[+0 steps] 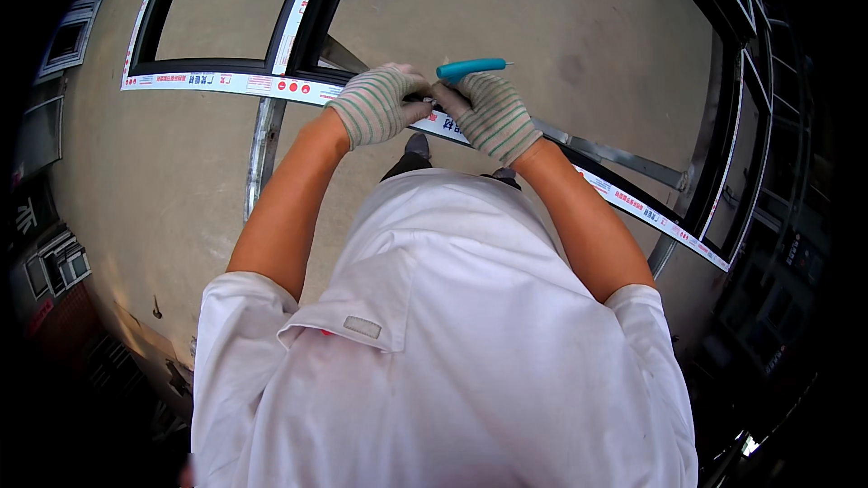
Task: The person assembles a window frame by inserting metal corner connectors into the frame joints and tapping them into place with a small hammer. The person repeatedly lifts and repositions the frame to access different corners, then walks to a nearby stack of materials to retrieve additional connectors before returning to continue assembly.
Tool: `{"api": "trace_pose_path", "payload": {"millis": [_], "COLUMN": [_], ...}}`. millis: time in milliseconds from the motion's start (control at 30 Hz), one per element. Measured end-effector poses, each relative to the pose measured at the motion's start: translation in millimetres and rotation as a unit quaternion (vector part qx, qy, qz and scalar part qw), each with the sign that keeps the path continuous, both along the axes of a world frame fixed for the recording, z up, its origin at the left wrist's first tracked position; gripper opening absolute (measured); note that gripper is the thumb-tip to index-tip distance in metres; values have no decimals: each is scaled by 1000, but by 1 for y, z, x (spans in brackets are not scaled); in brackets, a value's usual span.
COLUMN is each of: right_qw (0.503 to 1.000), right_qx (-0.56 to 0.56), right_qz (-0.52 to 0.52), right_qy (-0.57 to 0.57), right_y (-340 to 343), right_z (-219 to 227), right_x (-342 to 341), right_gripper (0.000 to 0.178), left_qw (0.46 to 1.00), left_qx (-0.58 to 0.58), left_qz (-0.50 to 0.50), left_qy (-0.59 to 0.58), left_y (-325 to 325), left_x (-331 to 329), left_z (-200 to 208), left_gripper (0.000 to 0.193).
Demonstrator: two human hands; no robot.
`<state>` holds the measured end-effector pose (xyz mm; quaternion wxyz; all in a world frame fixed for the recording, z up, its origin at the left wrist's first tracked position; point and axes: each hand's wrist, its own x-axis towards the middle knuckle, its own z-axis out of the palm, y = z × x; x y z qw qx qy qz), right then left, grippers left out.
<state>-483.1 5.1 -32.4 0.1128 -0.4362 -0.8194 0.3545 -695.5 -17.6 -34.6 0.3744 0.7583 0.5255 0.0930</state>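
Teal-handled, a thin-tipped tool point(472, 67) sits tucked in the right hand point(495, 115) over the near edge of the window frame point(210, 82), seemingly freeing its fingertips beside the curled left hand point(375, 106), whose grip I cannot tell.

The frame point(235, 83) runs out past the top edge. Between the left hand point(380, 106) and right hand point(495, 117), a small piece point(429, 101), perhaps metal, is too tiny to identify. The shirt point(488, 325) hides most of the legs point(413, 163).
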Motion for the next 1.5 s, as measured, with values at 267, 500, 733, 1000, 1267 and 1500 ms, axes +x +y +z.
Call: {"api": "trace_pose_path", "payload": {"millis": [267,500,733,1000,1267,1500], "right_qw": [1000,996,992,994,990,992], "right_qx": [-2,61,28,6,-20,-31], "right_qz": [14,53,76,69,103,76], "right_qy": [-23,-27,-92,-89,-94,-94], "right_y": [4,6,3,1,4,6], "right_z": [-4,-9,8,12,9,13], "right_x": [-2,-2,-9,-9,-4,-7], "right_gripper": [41,40,35,30,27,27], "left_qw": [998,997,996,996,995,996], "left_qx": [20,9,-26,-6,18,3], "left_qz": [-66,-73,-76,-87,-95,-90], "left_qy": [15,24,31,37,34,24], "left_y": [-3,0,4,4,5,5], "left_x": [-7,-8,-9,-11,-11,-11], "left_z": [1,0,13,2,-7,-4], "left_gripper": [53,55,57,58,55,57]}}
